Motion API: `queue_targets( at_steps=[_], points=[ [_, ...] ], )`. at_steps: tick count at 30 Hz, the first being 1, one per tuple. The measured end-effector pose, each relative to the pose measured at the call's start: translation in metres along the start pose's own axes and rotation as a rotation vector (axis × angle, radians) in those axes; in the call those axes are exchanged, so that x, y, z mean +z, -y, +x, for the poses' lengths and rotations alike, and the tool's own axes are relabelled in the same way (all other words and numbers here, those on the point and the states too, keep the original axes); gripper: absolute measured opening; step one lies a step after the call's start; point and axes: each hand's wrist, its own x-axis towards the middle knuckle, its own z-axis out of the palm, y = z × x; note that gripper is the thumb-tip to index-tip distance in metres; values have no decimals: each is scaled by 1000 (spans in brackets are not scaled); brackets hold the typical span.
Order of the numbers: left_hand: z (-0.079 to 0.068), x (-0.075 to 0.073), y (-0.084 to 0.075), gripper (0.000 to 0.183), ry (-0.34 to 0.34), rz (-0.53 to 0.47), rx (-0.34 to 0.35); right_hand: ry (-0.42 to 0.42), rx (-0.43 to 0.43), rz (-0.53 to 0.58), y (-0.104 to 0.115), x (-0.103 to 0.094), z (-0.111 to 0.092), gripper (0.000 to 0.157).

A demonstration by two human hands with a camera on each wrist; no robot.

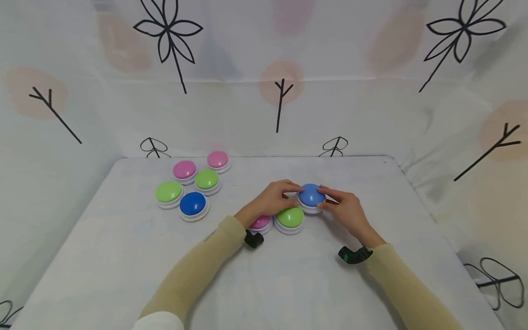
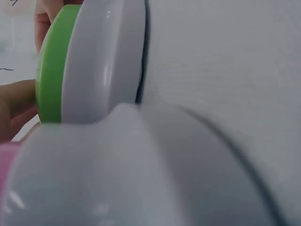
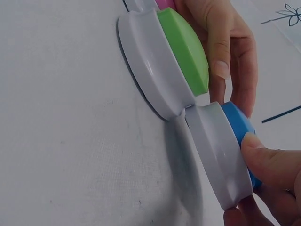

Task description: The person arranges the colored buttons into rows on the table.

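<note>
A push button with a blue dome (image 1: 311, 195) and a white base sits between two hands, its base overlapping the green button's in the right wrist view. The right hand (image 1: 345, 210) grips it from the right, thumb (image 3: 254, 146) on the dome's edge and fingers curled at the white base (image 3: 221, 150). From the left, the left hand (image 1: 274, 198) holds its side with the fingertips; the left thumb (image 3: 220, 66) lies beside the green dome. A green button (image 1: 290, 217) stands just below the hands. Left of it, a pink button (image 1: 261, 222) is partly hidden by the left wrist.
On the left of the white table (image 1: 123, 256) stands a cluster: two pink buttons (image 1: 184, 170), two green ones (image 1: 168, 192) and a darker blue button (image 1: 192, 204). A patterned white cloth (image 1: 239, 114) hangs behind the table's far edge. Black wrist cameras (image 1: 354, 255) hang under both wrists.
</note>
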Motion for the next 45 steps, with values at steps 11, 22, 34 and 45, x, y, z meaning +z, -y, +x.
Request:
queue_targets(
  at_steps=[11,22,34,45],
  points=[
    [6,3,0,46,134,-24,35,-20,8,-27,-9,-10,-15,51],
    [7,4,0,44,237,23,56,1,40,-53,-15,-16,-29,53],
    [3,3,0,37,263,2,38,-4,51,-73,-14,-14,-43,52],
    [0,-1,-1,34,269,-20,28,-22,-3,-53,-17,-8,-48,51]
  ],
)
